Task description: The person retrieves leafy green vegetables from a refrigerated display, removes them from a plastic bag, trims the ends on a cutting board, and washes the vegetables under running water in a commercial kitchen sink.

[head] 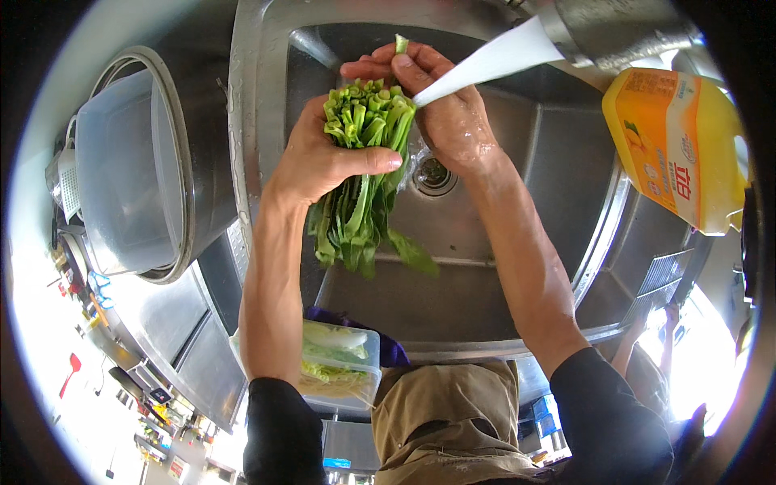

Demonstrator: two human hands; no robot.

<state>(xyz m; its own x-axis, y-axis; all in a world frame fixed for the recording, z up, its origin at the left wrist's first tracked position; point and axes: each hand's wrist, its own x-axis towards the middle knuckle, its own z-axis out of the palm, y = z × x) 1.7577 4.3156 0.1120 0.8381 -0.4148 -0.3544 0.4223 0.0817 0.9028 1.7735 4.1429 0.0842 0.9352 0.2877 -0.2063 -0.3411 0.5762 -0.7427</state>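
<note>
My left hand (330, 154) is wrapped around a bunch of leafy green vegetables (367, 127), thumb across the stalks. The cut stalk ends face up, and the dark leaves hang down over the sink. Just right of the bunch, my right hand (451, 109) pinches a short pale-green stalk piece (401, 44) between thumb and fingers. A white stream of water (494, 57) runs from the metal faucet (624, 30) and meets the right hand and the edge of the bunch. Below lies the stainless steel sink basin (436, 297) with its round drain (434, 177).
At right stands a large yellow jug (679, 148) bearing a printed label. A clear plastic container (118, 173) sits in a big metal pot (209, 151) at left. Near my apron (448, 406) is a plastic box of vegetables (339, 364). Another person's arms (630, 342) show at lower right.
</note>
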